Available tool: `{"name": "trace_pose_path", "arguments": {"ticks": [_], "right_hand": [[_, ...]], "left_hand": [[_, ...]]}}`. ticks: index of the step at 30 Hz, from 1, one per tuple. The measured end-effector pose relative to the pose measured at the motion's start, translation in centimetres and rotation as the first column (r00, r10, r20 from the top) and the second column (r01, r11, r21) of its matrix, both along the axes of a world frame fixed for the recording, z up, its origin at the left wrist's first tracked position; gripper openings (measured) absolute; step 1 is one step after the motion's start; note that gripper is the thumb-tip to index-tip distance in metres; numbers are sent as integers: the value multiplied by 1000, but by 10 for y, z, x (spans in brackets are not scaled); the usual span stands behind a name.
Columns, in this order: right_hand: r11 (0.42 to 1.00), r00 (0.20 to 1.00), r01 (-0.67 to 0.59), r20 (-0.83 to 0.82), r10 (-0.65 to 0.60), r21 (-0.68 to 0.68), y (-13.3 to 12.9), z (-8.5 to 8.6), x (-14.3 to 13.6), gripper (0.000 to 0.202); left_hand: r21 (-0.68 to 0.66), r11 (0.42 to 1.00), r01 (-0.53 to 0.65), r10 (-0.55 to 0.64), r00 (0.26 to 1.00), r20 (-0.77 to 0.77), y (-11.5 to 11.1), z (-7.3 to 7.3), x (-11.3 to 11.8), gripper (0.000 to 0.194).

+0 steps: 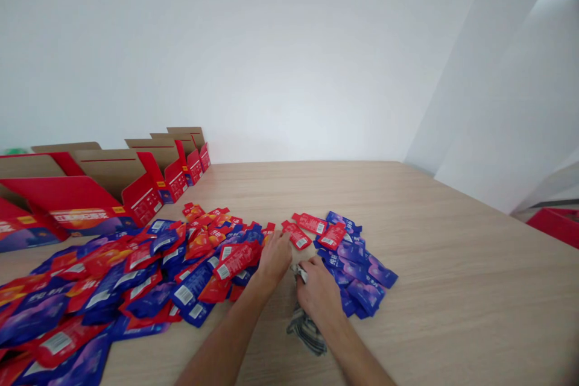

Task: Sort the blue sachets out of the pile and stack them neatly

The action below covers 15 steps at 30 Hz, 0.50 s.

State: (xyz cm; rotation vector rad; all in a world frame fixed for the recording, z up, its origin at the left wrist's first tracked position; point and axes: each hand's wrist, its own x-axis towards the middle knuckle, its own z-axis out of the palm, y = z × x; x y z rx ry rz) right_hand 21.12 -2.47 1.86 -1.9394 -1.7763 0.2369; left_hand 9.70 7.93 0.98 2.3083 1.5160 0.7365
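Note:
My left hand (275, 258) is at the right edge of a large mixed pile of red and blue pouches (192, 289), its fingers curled downward. A red pouch (297, 235) lies right beside those fingertips; what they pinch, if anything, is hidden. In my right hand (319, 289) is a bunched, striped grey cloth (306, 332), which hangs down to the tabletop, one end poking out by the thumb. To the right of that hand lies a smaller heap of blue pouches (362, 274), with red pouches (332, 236) at its upper left.
Open red cartons (90, 202) with raised brown flaps stand in a row along the left back. The wooden table (452, 289) meets a white wall (307, 60) behind. A red container (556, 226) shows at the far right, beyond the table's edge.

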Motion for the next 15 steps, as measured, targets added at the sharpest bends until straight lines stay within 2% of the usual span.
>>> {"name": "trace_pose_path", "arguments": {"ticks": [3, 6, 10, 15], "right_hand": [[999, 999, 27, 39, -25, -36, 2, -6, 7, 16], [997, 996, 52, 76, -47, -54, 3, -10, 12, 18], [997, 994, 48, 97, -42, -54, 5, -12, 14, 18], [997, 997, 31, 72, -25, -71, 6, -10, 12, 17]], "left_hand": [[-28, 999, 33, -33, 999, 13, 10, -13, 27, 41], [-57, 998, 41, -40, 999, 19, 14, -22, 38, 41], [-103, 994, 23, -20, 999, 26, 14, -28, 38, 33], [-183, 983, -7, 23, 996, 84, 4, -28, 27, 26]]}}
